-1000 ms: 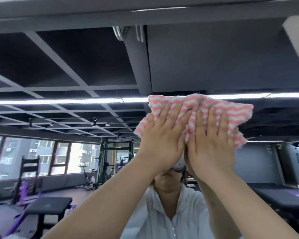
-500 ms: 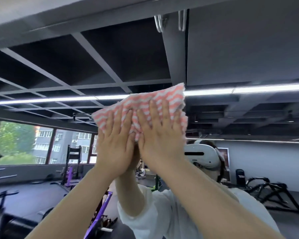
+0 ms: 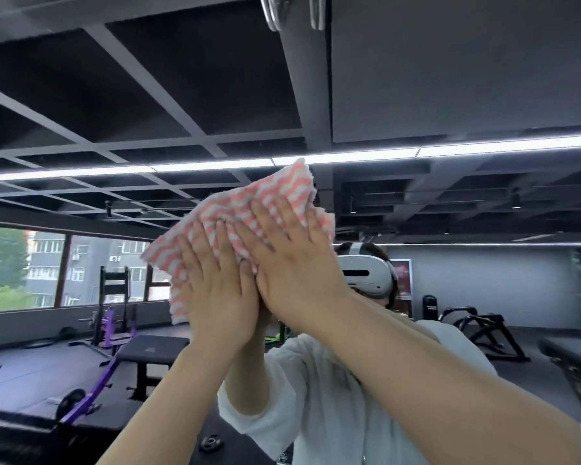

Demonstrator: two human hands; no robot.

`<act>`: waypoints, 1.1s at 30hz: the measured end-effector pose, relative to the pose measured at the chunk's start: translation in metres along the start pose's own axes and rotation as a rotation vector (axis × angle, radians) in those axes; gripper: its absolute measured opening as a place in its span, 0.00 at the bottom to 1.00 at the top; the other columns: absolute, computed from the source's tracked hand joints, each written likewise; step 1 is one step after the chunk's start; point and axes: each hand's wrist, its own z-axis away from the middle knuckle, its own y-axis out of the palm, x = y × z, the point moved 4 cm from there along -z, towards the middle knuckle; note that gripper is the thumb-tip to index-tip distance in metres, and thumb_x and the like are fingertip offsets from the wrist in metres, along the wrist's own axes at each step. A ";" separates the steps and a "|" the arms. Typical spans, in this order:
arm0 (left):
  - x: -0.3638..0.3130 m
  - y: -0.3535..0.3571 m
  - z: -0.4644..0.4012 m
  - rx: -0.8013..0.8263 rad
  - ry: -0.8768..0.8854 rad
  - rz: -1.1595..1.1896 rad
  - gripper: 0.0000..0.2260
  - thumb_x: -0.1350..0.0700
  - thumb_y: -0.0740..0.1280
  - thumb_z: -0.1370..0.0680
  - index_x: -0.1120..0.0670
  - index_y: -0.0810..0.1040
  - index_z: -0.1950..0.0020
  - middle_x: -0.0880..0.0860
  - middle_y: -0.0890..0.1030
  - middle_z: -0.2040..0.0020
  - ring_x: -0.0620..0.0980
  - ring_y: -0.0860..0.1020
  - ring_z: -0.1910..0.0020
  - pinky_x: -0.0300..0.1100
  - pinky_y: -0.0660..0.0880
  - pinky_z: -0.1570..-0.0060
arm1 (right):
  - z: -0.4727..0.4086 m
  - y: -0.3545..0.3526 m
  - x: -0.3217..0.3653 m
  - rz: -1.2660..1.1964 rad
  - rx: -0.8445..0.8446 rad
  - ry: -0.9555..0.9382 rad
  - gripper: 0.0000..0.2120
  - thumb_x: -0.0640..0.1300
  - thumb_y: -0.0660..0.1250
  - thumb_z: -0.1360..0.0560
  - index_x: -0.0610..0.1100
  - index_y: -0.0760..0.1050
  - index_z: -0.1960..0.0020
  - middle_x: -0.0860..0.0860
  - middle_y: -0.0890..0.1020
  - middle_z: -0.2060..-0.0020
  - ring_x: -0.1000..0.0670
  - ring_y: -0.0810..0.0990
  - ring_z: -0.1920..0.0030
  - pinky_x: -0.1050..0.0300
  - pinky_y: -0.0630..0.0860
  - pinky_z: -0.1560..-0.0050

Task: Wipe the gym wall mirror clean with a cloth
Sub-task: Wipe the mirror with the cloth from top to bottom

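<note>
The gym wall mirror (image 3: 483, 297) fills the view, reflecting a dark grid ceiling (image 3: 148, 95), a light strip (image 3: 366, 156) and, toward 8 o'clock, a bench (image 3: 148, 350). At centre, a pink-and-white zigzag cloth (image 3: 275, 193) lies spread flat against the glass. The right hand (image 3: 296, 263), at 2 o'clock of the left hand (image 3: 218, 290), presses it with straight, spread fingers; the left does likewise, the two overlapping at the thumbs

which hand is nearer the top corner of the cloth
Right. The right hand presses flat on the upper part of the cloth, fingertips just below that corner. The left hand presses lower, toward the cloth's bottom-left.
</note>
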 end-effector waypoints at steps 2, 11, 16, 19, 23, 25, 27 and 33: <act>-0.033 0.008 0.003 -0.004 0.059 0.018 0.31 0.40 0.34 0.28 0.49 0.37 0.26 0.57 0.40 0.22 0.56 0.38 0.24 0.53 0.40 0.28 | 0.014 -0.003 -0.030 0.002 -0.019 0.006 0.27 0.52 0.46 0.24 0.49 0.62 0.26 0.46 0.65 0.27 0.44 0.58 0.25 0.43 0.48 0.27; -0.167 0.067 0.053 -0.050 0.546 0.013 0.26 0.50 0.51 0.21 0.56 0.58 0.24 0.60 0.60 0.24 0.60 0.56 0.25 0.54 0.52 0.30 | 0.136 -0.027 -0.147 0.056 -0.084 0.386 0.32 0.52 0.50 0.21 0.49 0.41 0.21 0.45 0.51 0.23 0.40 0.52 0.24 0.36 0.53 0.29; -0.149 0.065 0.067 -0.048 0.752 -0.032 0.25 0.52 0.53 0.21 0.57 0.59 0.25 0.57 0.61 0.26 0.56 0.55 0.27 0.49 0.51 0.30 | 0.155 -0.021 -0.114 0.039 -0.104 0.523 0.26 0.51 0.45 0.20 0.44 0.51 0.23 0.41 0.57 0.24 0.36 0.55 0.25 0.33 0.51 0.31; -0.115 0.055 0.058 -0.021 0.710 -0.048 0.25 0.51 0.51 0.21 0.55 0.53 0.24 0.54 0.55 0.25 0.56 0.53 0.26 0.50 0.50 0.30 | 0.137 -0.016 -0.085 0.014 -0.094 0.513 0.27 0.50 0.47 0.21 0.44 0.53 0.24 0.39 0.59 0.25 0.35 0.56 0.25 0.32 0.51 0.31; -0.058 0.037 0.045 0.000 0.600 -0.107 0.24 0.49 0.47 0.19 0.54 0.49 0.23 0.55 0.51 0.24 0.56 0.49 0.25 0.55 0.48 0.29 | 0.107 -0.008 -0.039 -0.052 -0.096 0.432 0.27 0.51 0.49 0.22 0.45 0.54 0.24 0.40 0.60 0.25 0.36 0.57 0.26 0.33 0.49 0.30; -0.029 0.026 0.042 0.010 0.540 -0.139 0.24 0.46 0.42 0.18 0.54 0.48 0.23 0.56 0.50 0.24 0.56 0.47 0.24 0.54 0.45 0.29 | 0.094 -0.004 -0.014 -0.097 -0.081 0.384 0.28 0.50 0.49 0.23 0.45 0.57 0.24 0.40 0.60 0.25 0.37 0.56 0.25 0.35 0.46 0.28; -0.002 0.018 0.044 0.029 0.459 -0.128 0.25 0.45 0.41 0.18 0.51 0.45 0.23 0.56 0.49 0.23 0.54 0.44 0.24 0.53 0.43 0.29 | 0.085 0.000 0.009 -0.119 -0.044 0.336 0.28 0.51 0.48 0.23 0.45 0.59 0.24 0.41 0.59 0.24 0.39 0.53 0.24 0.37 0.45 0.27; 0.062 0.010 0.078 0.061 0.183 -0.052 0.26 0.43 0.42 0.20 0.41 0.32 0.26 0.52 0.40 0.23 0.49 0.36 0.24 0.59 0.42 0.29 | 0.085 0.014 0.066 -0.137 0.041 0.123 0.28 0.51 0.47 0.23 0.47 0.56 0.24 0.45 0.52 0.23 0.41 0.48 0.23 0.41 0.42 0.25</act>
